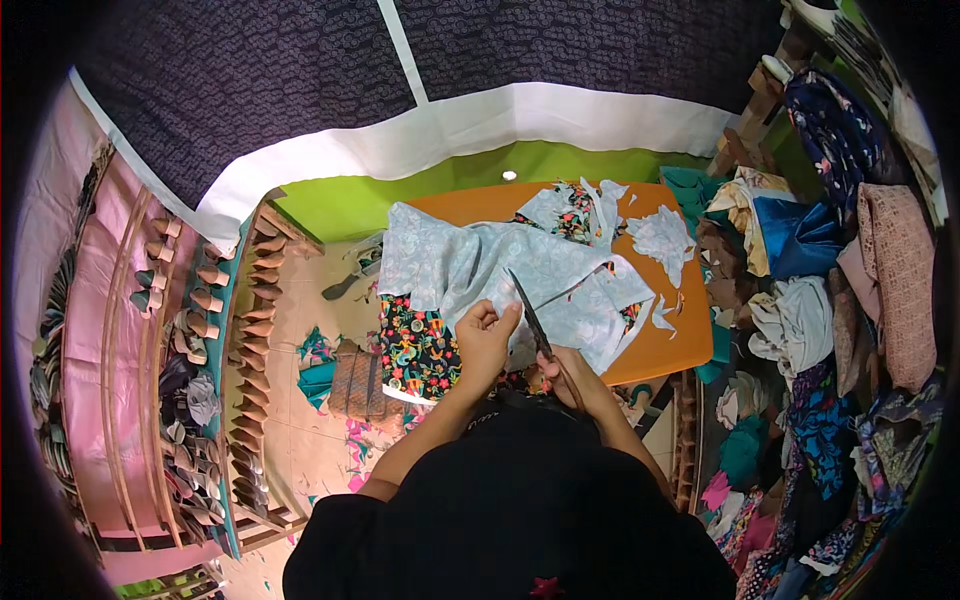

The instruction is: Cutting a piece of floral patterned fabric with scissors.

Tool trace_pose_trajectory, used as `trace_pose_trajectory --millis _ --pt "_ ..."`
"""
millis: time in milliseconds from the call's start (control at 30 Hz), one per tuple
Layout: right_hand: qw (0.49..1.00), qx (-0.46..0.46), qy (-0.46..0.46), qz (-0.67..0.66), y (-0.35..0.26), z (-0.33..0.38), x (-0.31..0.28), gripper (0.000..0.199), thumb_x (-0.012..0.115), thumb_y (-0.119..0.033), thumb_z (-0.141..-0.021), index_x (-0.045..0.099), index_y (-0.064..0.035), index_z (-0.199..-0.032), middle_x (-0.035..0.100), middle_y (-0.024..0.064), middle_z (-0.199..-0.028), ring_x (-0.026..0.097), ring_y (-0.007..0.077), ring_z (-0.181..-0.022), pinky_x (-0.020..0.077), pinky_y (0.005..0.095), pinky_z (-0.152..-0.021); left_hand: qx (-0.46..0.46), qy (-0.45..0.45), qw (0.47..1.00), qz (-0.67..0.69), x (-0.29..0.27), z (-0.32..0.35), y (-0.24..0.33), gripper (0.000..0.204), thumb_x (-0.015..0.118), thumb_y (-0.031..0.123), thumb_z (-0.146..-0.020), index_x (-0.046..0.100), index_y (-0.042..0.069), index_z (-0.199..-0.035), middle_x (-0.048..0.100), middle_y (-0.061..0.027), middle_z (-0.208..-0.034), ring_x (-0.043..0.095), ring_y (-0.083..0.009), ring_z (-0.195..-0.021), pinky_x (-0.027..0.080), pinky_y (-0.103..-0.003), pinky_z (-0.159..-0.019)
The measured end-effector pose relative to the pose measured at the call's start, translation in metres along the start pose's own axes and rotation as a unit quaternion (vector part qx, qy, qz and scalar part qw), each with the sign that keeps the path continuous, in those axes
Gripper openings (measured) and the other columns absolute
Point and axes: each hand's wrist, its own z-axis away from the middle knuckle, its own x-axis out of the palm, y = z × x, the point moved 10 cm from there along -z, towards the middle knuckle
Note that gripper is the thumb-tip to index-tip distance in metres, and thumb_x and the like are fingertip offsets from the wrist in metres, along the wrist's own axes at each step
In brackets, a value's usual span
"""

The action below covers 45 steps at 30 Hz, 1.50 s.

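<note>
A floral cloth (450,255) lies spread over an orange table (692,345), mostly with its pale underside up. Its black, brightly flowered face (415,345) shows where it hangs over the near left edge and at small folds on the right. My right hand (567,374) grips a pair of dark scissors (535,322), the blades pointing up and away over the cloth. Whether the blades are apart is hard to see. Just left of them, my left hand (484,335) is closed above the cloth, fingers curled toward the thumb. Anything inside it is hidden.
Pale scraps (662,240) and floral offcuts (572,215) lie along the table's far side. Heaped fabrics (795,320) crowd the right. Wooden racks of shoe lasts (257,345) stand left. A dark curtain (300,110) hangs beyond, and cuttings litter the tiled floor (290,430).
</note>
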Motion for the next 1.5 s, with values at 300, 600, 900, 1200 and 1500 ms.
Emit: trace_pose_trajectory --millis 300,600,900,1200,1500 --pt "0.997 -0.068 -0.007 0.041 -0.012 0.002 -0.005 0.017 0.053 -0.012 -0.073 0.045 0.0027 -0.071 0.044 0.0141 -0.056 0.044 0.0239 -0.051 0.0387 0.0313 -0.052 -0.033 -0.026 0.999 -0.011 0.002 0.001 0.003 0.021 0.063 0.011 -0.076 0.048 0.006 -0.062 0.047 0.0053 -0.056 0.036 0.001 -0.048 0.025 -0.015 -0.042" --pt "0.997 -0.065 -0.005 0.038 -0.016 0.003 -0.008 0.013 0.052 -0.009 -0.073 0.047 0.0016 -0.069 0.047 0.0115 -0.055 0.046 0.0226 -0.051 0.0393 0.0304 -0.051 -0.034 -0.049 0.998 -0.014 0.002 -0.003 0.004 0.024 0.063 0.011 -0.075 0.047 0.005 -0.059 0.046 0.0054 -0.055 0.037 0.0005 -0.049 0.027 -0.015 -0.043" --pt "0.999 -0.008 -0.005 0.038 -0.006 0.003 -0.008 0.013 0.051 -0.01 -0.073 0.049 0.0014 -0.069 0.051 0.0144 -0.058 0.052 0.0249 -0.055 0.0411 0.031 -0.053 -0.046 -0.088 0.994 -0.039 -0.001 -0.012 -0.011 0.012 0.063 0.009 -0.074 0.056 0.0 -0.069 0.053 0.0025 -0.06 0.044 -0.0006 -0.052 0.033 -0.015 -0.047" --pt "0.998 -0.023 0.003 0.057 -0.006 -0.001 -0.007 0.016 0.049 -0.013 -0.073 0.048 0.0022 -0.069 0.05 0.0157 -0.057 0.052 0.0271 -0.055 0.0414 0.0323 -0.054 -0.067 -0.122 0.99 -0.014 0.006 -0.012 -0.013 0.01 0.061 0.005 -0.075 0.057 -0.002 -0.082 0.058 -0.0019 -0.069 0.05 -0.0033 -0.058 0.038 -0.016 -0.052" --pt "0.999 -0.048 -0.012 0.023 -0.011 0.0 -0.004 0.059 0.039 -0.058 -0.079 0.039 -0.0009 -0.065 0.035 0.0051 -0.055 0.035 0.0141 -0.056 0.0336 0.0293 -0.05 -0.05 -0.1 0.992 -0.05 0.002 -0.015 -0.011 0.03 0.064 0.01 -0.074 0.041 0.008 -0.054 0.04 0.0072 -0.052 0.033 0.0011 -0.046 0.023 -0.016 -0.041"
